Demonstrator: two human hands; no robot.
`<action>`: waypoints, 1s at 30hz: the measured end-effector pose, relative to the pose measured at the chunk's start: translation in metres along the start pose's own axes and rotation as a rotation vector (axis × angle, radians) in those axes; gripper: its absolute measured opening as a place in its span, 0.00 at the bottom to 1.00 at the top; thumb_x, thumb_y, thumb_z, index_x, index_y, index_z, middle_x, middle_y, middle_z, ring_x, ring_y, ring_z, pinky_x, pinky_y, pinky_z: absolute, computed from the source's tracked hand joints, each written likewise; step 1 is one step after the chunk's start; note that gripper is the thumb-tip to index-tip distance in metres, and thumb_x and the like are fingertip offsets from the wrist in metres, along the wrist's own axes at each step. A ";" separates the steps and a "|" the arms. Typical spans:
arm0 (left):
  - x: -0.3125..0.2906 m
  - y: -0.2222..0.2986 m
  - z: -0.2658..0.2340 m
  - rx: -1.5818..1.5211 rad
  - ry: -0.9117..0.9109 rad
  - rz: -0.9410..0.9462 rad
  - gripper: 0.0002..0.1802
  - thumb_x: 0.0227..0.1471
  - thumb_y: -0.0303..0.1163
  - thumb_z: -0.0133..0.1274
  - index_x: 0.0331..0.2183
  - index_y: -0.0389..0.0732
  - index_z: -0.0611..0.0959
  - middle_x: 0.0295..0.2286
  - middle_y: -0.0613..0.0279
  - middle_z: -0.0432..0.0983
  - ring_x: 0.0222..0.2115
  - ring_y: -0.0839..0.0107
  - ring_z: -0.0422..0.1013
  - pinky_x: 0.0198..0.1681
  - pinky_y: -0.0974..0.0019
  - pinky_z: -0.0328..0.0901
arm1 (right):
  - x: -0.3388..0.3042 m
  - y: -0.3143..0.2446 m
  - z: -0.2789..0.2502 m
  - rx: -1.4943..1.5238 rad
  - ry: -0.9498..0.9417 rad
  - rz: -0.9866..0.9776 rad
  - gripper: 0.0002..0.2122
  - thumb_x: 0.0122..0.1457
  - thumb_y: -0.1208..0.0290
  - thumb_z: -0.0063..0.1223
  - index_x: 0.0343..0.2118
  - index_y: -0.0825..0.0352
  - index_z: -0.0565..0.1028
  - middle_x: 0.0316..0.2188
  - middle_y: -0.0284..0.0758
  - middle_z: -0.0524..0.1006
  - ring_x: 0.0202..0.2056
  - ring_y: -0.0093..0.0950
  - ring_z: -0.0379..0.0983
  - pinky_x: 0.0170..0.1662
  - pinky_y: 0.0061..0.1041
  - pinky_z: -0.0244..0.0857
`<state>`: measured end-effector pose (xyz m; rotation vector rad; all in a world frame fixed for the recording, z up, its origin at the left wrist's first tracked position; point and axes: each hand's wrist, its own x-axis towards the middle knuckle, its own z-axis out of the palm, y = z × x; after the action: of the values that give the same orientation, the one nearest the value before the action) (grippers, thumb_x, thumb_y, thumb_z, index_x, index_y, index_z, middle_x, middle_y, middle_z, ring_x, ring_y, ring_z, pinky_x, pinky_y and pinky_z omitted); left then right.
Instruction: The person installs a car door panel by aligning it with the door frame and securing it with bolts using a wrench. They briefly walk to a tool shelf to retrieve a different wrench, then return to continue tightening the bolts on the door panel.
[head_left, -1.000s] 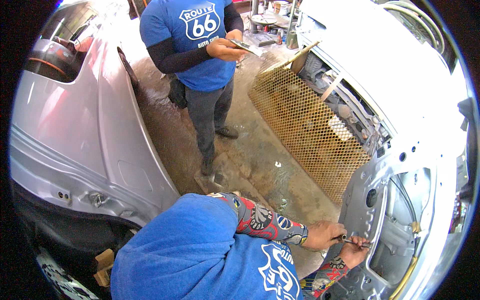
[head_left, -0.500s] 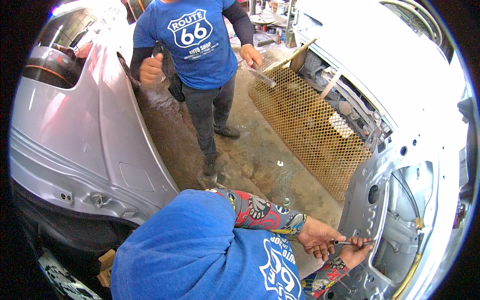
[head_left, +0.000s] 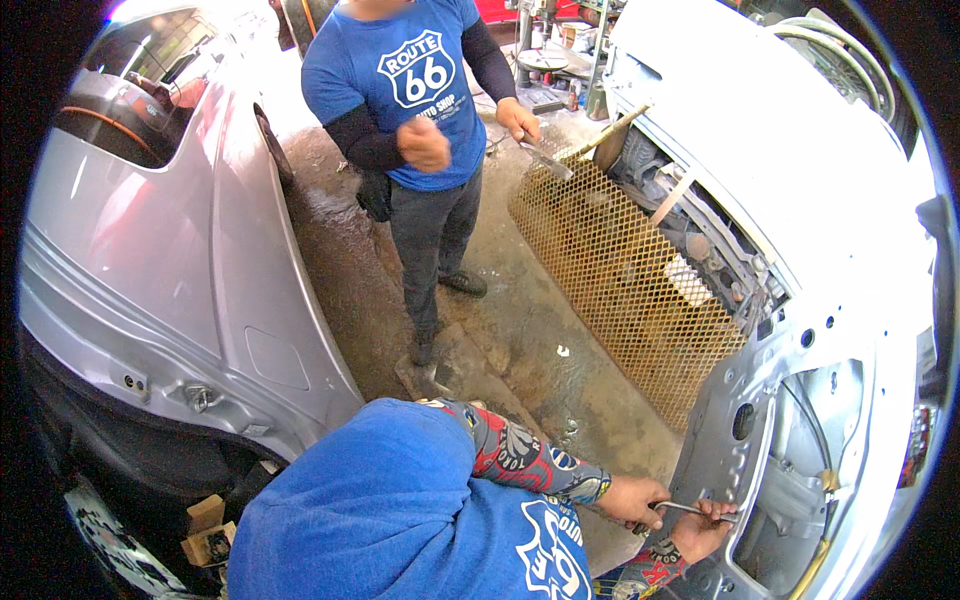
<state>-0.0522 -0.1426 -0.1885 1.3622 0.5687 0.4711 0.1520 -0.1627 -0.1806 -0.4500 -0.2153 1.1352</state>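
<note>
At five o'clock in the garage scene, a worker's left hand (head_left: 635,500) closes its fingers around the near end of a slim metal tool (head_left: 685,508); the right hand's (head_left: 698,535) fingers curl about its far end, beside a silver car panel (head_left: 715,455). Beyond, at twelve, a co-worker (head_left: 425,115) grips a flat blade (head_left: 552,163).

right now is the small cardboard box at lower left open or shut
Open: the small cardboard box has a raised flap, and its inside shows.
</note>
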 end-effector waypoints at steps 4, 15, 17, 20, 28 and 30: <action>-0.010 0.009 -0.002 0.291 0.097 0.211 0.13 0.50 0.36 0.61 0.30 0.36 0.79 0.25 0.58 0.78 0.27 0.68 0.75 0.32 0.60 0.69 | 0.003 -0.001 -0.003 -0.044 0.062 -0.048 0.13 0.68 0.61 0.43 0.40 0.68 0.69 0.31 0.31 0.69 0.30 0.25 0.65 0.36 0.25 0.59; 0.023 0.010 0.013 -0.913 -0.369 -0.322 0.24 0.63 0.54 0.47 0.36 0.39 0.76 0.17 0.68 0.66 0.21 0.72 0.67 0.25 0.63 0.65 | -0.001 -0.008 -0.014 -0.193 0.001 -0.037 0.14 0.65 0.58 0.52 0.40 0.66 0.71 0.29 0.29 0.69 0.32 0.25 0.64 0.38 0.25 0.61; 0.028 0.008 0.022 -0.595 -0.203 -0.268 0.27 0.63 0.54 0.45 0.32 0.37 0.77 0.16 0.68 0.66 0.18 0.70 0.66 0.22 0.59 0.63 | -0.004 -0.008 -0.010 -0.180 0.033 -0.027 0.15 0.64 0.57 0.53 0.40 0.66 0.71 0.30 0.29 0.69 0.32 0.24 0.64 0.38 0.24 0.61; 0.032 0.008 0.032 -0.153 0.104 0.045 0.30 0.62 0.51 0.47 0.24 0.32 0.74 0.13 0.59 0.64 0.16 0.67 0.65 0.22 0.54 0.62 | -0.006 -0.006 -0.004 -0.154 0.097 -0.024 0.15 0.63 0.58 0.55 0.43 0.64 0.71 0.30 0.27 0.69 0.31 0.21 0.64 0.36 0.22 0.61; 0.021 0.018 0.033 0.192 0.365 0.323 0.27 0.60 0.44 0.49 0.21 0.29 0.76 0.20 0.33 0.69 0.20 0.38 0.67 0.24 0.47 0.61 | -0.003 -0.005 -0.002 -0.030 -0.005 0.018 0.14 0.65 0.61 0.52 0.45 0.66 0.69 0.27 0.26 0.63 0.24 0.18 0.56 0.30 0.20 0.55; 0.018 0.021 0.032 0.188 0.364 0.327 0.26 0.60 0.44 0.49 0.21 0.29 0.76 0.21 0.33 0.70 0.22 0.36 0.67 0.24 0.47 0.61 | -0.002 -0.005 -0.003 -0.044 -0.013 -0.004 0.14 0.63 0.62 0.56 0.45 0.64 0.69 0.28 0.25 0.66 0.23 0.16 0.58 0.28 0.18 0.54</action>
<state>-0.0177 -0.1525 -0.1661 1.5693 0.7017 0.9641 0.1567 -0.1670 -0.1812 -0.4810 -0.2529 1.1311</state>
